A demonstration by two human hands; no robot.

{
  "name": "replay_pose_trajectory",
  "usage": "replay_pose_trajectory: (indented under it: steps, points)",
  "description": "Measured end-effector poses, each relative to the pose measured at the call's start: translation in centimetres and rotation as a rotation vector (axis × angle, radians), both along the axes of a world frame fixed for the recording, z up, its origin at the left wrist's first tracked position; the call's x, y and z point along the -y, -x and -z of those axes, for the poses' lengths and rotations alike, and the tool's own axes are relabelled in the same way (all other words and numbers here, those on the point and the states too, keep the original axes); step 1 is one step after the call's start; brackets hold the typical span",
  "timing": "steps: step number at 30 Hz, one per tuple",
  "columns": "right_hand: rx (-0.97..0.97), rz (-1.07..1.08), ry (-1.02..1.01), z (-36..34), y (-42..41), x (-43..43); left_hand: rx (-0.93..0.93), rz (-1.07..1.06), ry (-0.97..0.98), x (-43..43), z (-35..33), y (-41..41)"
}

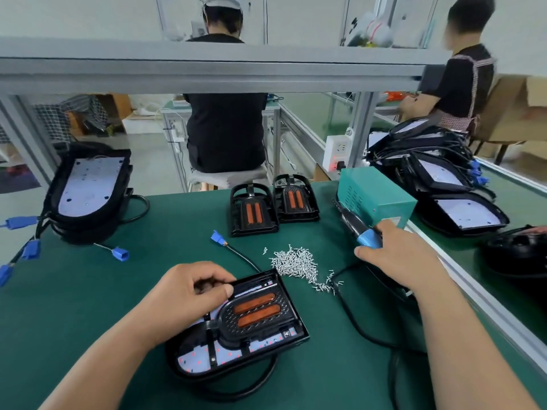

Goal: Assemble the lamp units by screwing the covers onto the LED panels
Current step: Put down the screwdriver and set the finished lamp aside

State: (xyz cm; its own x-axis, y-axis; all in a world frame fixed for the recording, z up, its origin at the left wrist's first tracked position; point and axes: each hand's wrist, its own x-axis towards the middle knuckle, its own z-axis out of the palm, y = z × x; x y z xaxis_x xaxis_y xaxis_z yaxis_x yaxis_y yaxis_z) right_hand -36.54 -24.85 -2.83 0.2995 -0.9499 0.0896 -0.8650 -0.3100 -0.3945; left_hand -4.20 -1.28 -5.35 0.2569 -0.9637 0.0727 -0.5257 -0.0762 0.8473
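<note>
Working on the lamp unit lying at the near middle of the desk [118, 291], with the cover [260, 312] seated on top of the LED panel [201, 358]; not being able to tell whether any screw is already in. Resting the left hand [192, 294] at the cover's far left corner, fingers curled and thumb against forefinger, without it being clear whether a screw is pinched there or only the edge pressed. Gripping the electric screwdriver [359, 229] in the right hand [396, 255], out to the right, apart from the unit and near the pile of screws [296, 264]. Judging this as the setting of a corner screw: pressing the cover flat so that hole is meeting hole, standing the screw upright, bringing the bit down straight rather than slanted, easing off as the head is seating to avoid cracking the plastic, then probably crossing to the opposite corner.
</note>
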Motion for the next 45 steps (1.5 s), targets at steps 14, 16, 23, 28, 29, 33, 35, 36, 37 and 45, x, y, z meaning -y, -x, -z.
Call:
replay_pose_trajectory:
  steps: [14, 16, 23, 28, 29, 33, 35, 36, 37, 45]
  points:
    - [-0.151, 0.021, 0.102, -0.8, -0.2, -1.3, 0.059, 0.037, -0.044, -0.2, -1.1, 0.1]
    - [-0.007, -0.023, 0.19, -1.5, -0.9, -2.2, 0.062, 0.04, -0.034, -0.2, -1.1, 0.2]
    - [-0.036, -0.657, 0.067, -0.6, -6.8, -6.9, -0.003, 0.016, -0.012, -0.2, -0.8, 0.2]
    - [-0.169, -0.716, 0.066, 1.1, -8.3, -7.5, -0.029, -0.008, 0.029, -0.2, -0.9, 0.3]
    - [-0.171, -0.719, 0.078, 1.3, -8.4, -7.6, -0.033, -0.009, 0.033, -0.2, -1.0, 0.3]
    - [-0.185, -0.727, 0.064, 1.2, -8.5, -7.8, -0.048, 0.005, 0.043, -0.4, -1.4, 0.4]
    - [-0.182, -0.716, 0.016, 0.9, -8.6, -7.9, -0.059, 0.005, 0.054, -0.5, -1.6, 0.4]
    - [-0.18, -0.717, -0.003, 0.8, -8.7, -8.0, -0.063, 0.004, 0.062, -0.5, -1.8, 0.5]
    - [-0.182, -0.723, -0.017, 0.8, -8.7, -8.0, -0.066, 0.005, 0.07, -0.5, -1.9, 0.6]
    - [-0.119, -0.686, -0.096, 1.1, -9.2, -8.1, 0.102, 0.017, 0.069, -0.6, -1.9, 0.4]
